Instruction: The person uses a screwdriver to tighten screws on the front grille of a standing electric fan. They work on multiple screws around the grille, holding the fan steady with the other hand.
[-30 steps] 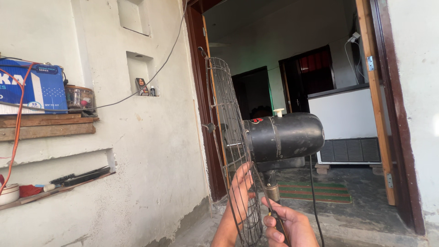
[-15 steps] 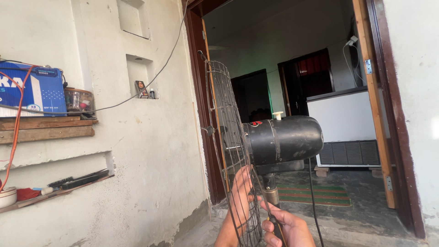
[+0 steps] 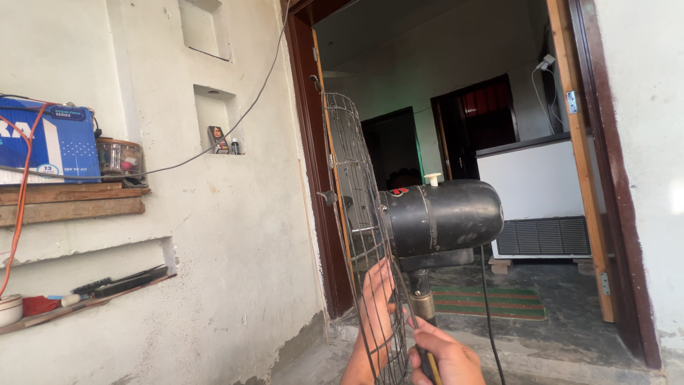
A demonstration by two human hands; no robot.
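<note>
Item: pedestal fan, rear section. Black motor housing [image 3: 442, 217] is sitting atop a stand pole [image 3: 420, 303], with a bare wire guard [image 3: 360, 235] standing upright in front of the open doorway [image 3: 456, 142].

Right hand [image 3: 445, 360] is closing in a fist around the pole just below the motor. Left hand [image 3: 376, 314] is lying behind the guard, fingers spread against the wires; whether it is gripping them cannot be told.

Black cord [image 3: 488, 314] is hanging beside the pole.

Left wall: blue battery [image 3: 46, 142] is resting on a wooden shelf [image 3: 71, 199]; tools are lying along the lower ledge [image 3: 85, 296].
</note>
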